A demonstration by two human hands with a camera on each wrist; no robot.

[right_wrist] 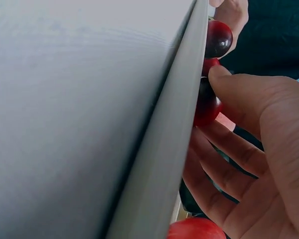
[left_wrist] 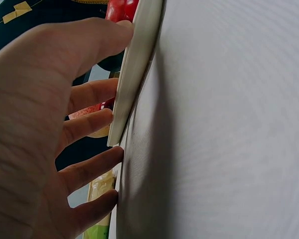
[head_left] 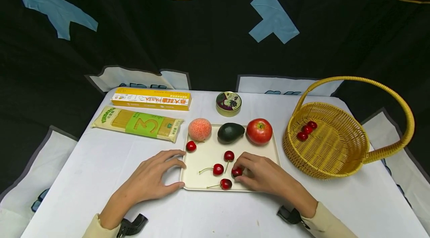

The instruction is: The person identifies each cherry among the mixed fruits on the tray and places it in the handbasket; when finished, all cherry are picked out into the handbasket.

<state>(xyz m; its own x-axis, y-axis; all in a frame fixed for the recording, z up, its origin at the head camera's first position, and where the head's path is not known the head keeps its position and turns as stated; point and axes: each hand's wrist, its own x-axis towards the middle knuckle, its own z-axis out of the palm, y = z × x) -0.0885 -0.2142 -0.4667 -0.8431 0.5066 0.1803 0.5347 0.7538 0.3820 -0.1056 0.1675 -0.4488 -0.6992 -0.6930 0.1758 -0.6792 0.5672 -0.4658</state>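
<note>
At the left edge of a cream tray (head_left: 198,159) my left hand (head_left: 152,174) rests with its fingers spread, thumb and fingertips against the rim. My right hand (head_left: 263,172) pinches a dark red cherry (head_left: 236,172) between thumb and fingers, low over the tray's right half. In the right wrist view the thumb lies on that cherry (right_wrist: 207,107), and the fingers are partly behind it. Several other cherries lie on the tray, including a stemmed cherry (head_left: 218,169) in the middle. Along the tray's back sit a pinkish-orange peach (head_left: 199,129), a dark avocado (head_left: 230,132) and a red apple (head_left: 259,131).
Right of the tray stands a yellow wicker basket (head_left: 352,163) with a tall handle and 3 cherries inside. A round tin (head_left: 228,103) is behind the tray. At the back left lie a yellow pasta box (head_left: 151,98) and a spaghetti packet (head_left: 137,123).
</note>
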